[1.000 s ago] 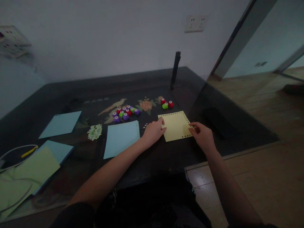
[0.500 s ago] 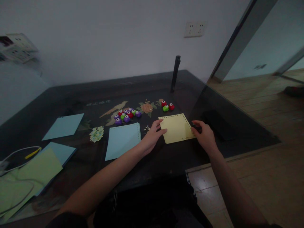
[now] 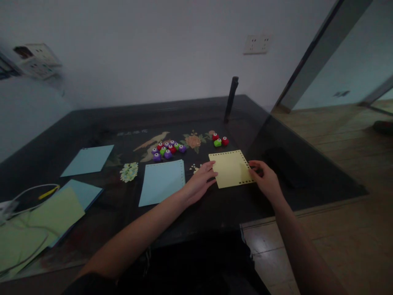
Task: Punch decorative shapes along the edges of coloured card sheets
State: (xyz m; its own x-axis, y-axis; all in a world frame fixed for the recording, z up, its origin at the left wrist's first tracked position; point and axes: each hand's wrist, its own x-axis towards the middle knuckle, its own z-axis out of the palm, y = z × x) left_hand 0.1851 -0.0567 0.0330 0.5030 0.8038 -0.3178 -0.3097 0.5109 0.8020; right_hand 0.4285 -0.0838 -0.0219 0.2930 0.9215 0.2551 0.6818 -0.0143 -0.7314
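A yellow sheet of paper (image 3: 231,170) with small holes along its top, right and part of its bottom edge lies between my hands, over the dark table. My left hand (image 3: 201,180) holds it by the left edge, fingers and thumb a little apart. At the right edge, my right hand (image 3: 265,178) has curled fingers and thumb against the sheet; a dark gap shows between them, and I cannot tell if something small is in there. Left of my left hand lies a stack of blue sheets (image 3: 162,182), with holes along its top and right edges.
Several small purple, red and green eye-topped pieces (image 3: 167,150) sit behind the blue sheets; three more (image 3: 217,142) lie behind the yellow one. A black upright rod (image 3: 231,100) stands at the back. Blue paper (image 3: 89,159), green paper (image 3: 58,213) and a white cable (image 3: 27,190) are left.
The view has shifted slightly. My right fingers have moved on the sheet's right edge, and the dark thing between them no longer shows clearly. Holes at the lower edge are more visible.
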